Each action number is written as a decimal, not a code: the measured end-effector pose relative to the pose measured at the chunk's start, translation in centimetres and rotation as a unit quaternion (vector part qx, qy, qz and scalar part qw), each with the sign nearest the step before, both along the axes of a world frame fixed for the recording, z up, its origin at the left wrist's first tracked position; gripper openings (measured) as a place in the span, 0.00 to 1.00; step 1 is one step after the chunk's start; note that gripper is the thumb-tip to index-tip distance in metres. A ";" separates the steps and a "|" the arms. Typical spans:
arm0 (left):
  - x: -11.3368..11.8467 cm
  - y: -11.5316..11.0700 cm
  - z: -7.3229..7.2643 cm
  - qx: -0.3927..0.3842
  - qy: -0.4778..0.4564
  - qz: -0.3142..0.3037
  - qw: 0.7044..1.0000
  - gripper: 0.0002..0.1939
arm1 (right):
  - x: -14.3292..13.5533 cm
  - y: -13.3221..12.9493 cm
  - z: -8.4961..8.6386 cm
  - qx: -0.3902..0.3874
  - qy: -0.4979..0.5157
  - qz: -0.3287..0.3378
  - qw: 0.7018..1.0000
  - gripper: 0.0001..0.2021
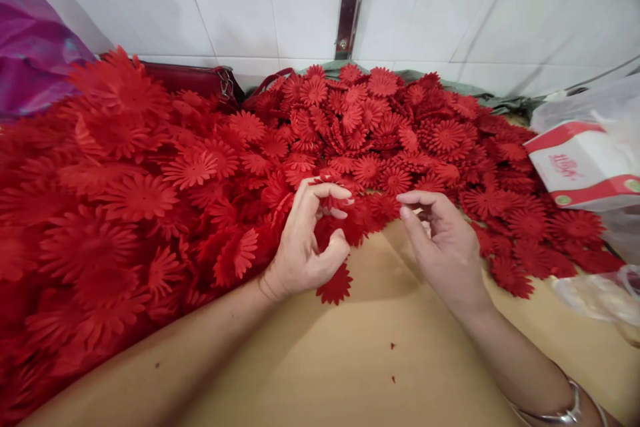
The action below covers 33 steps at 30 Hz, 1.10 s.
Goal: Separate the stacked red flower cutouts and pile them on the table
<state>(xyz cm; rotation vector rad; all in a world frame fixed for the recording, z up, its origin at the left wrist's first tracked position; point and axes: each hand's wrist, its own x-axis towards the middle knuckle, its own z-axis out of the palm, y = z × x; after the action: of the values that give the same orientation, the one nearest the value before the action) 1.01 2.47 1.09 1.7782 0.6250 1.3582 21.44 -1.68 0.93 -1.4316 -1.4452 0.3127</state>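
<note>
My left hand [315, 240] is in front of the red flower pile [300, 127], its fingers curved and its thumb apart from them. I see nothing held between them. A red petal disc [336, 285] shows just below that hand, partly covered by it. To the right, my right hand [443, 240] is raised over the table with thumb and forefinger tips pinched close together. Whatever may be between those tips is too small to make out. The flowers are thin, flat, many-petalled pieces, some stacked in layers.
The pile covers the left and back of the wooden table [360, 360]. Two tiny red scraps [393, 346] lie near the front. At right stand a white-and-red box [583, 163] and clear plastic bags [595, 293]. A dark red bag [190, 83] lies against the tiled wall [240, 0].
</note>
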 end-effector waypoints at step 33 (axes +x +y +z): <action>0.5 -2.3 1.0 0.293 0.165 -0.130 0.933 0.12 | 0.7 0.5 -0.1 -0.088 0.187 0.105 0.973 0.15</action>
<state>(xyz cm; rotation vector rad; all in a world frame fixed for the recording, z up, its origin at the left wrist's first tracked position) 1.54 0.21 2.09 2.5024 0.1325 1.1343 22.12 -1.17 0.80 -1.2726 -1.2793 0.8186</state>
